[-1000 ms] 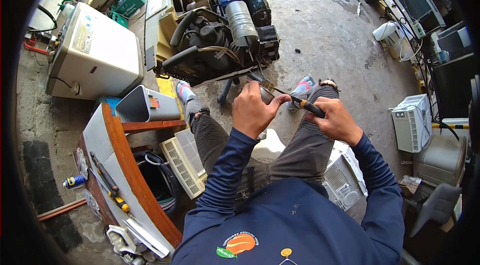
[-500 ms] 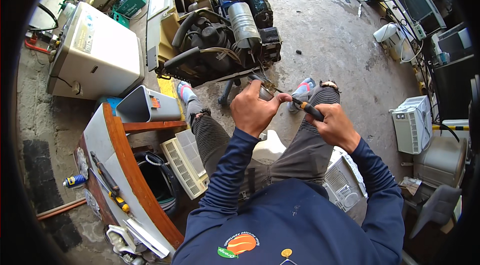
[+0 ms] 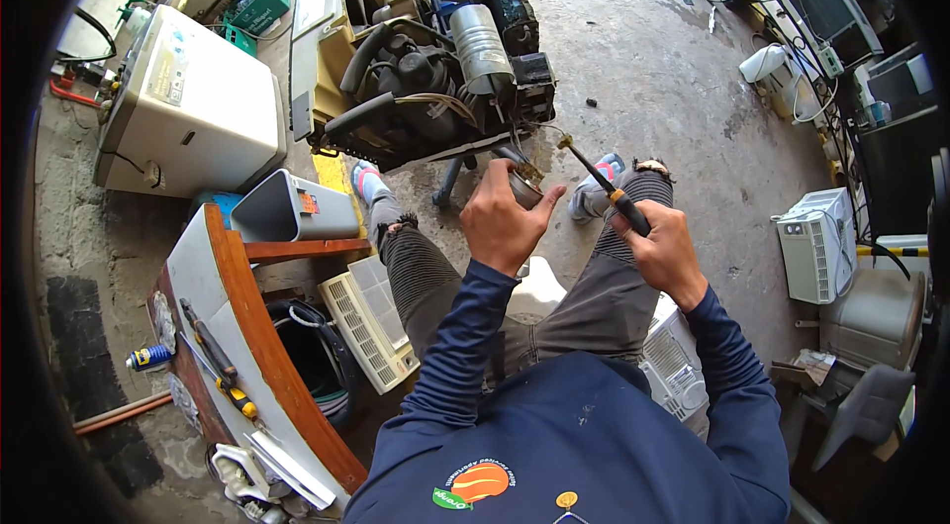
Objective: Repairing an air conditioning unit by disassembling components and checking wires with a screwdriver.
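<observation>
My right hand (image 3: pixel 665 252) is closed around the black-and-orange handle of a screwdriver (image 3: pixel 627 211). Its dark shaft points up and left, with a brownish, grease-like lump (image 3: pixel 565 142) at the tip. My left hand (image 3: pixel 503 225) curls around a small round metal tin (image 3: pixel 525 190), thumb along its near side. Brown paste-like stuff shows at the tin's far rim; its inside is mostly hidden. The screwdriver tip is apart from the tin, up and to its right. Just beyond my left hand stands an opened window air conditioner (image 3: pixel 411 69) with its compressor, pipes and a silvery cylinder exposed.
A wooden-edged bench (image 3: pixel 247 326) at my left carries pliers-like tools and a yellow-handled tool. Near it are a grey bin (image 3: pixel 297 207) and a white box-shaped appliance (image 3: pixel 203 98). More appliances and a white air conditioner (image 3: pixel 813 247) line the right side.
My right hand has drawn the screwdriver away from the tin, so its lump-covered tip now shows. My left hand has turned slightly, exposing more of the tin.
</observation>
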Demonstrator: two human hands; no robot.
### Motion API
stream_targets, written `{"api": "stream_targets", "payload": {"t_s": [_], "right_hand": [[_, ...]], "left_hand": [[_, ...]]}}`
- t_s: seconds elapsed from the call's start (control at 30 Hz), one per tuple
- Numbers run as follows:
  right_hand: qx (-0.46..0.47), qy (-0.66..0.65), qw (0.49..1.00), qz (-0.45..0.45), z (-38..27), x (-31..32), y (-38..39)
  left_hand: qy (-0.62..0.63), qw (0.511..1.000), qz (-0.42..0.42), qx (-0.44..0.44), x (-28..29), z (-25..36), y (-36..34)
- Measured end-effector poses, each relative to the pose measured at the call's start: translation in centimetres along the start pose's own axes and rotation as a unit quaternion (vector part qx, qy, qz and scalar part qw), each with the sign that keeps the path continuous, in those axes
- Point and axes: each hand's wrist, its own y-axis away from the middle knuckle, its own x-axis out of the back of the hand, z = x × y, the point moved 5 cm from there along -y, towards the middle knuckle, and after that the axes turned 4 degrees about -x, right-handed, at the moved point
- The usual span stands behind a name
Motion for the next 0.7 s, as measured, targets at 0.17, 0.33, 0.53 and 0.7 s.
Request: {"api": "stream_targets", "payload": {"t_s": [0.17, 0.33, 0.53, 0.7], "right_hand": [[0.137, 0.012, 0.991, -0.003, -3.1, -0.2, 1.4], [0.166, 0.011, 0.986, 0.015, -3.0, -0.1, 2.2], [0.067, -0.004, 0.997, 0.036, 0.0, 0.4, 1.9], [0.038, -0.014, 0.999, 0.032, 1.1, -0.4, 2.1]], "left_hand": [[0.029, 0.999, 0.004, -0.016, -1.3, -0.4, 1.1], [0.046, 0.999, 0.012, -0.014, -1.5, -0.6, 1.5], [0.071, 0.996, -0.012, 0.045, -0.6, -0.3, 1.5], [0.18, 0.973, -0.041, 0.137, -0.9, -1.3, 2.1]]}}
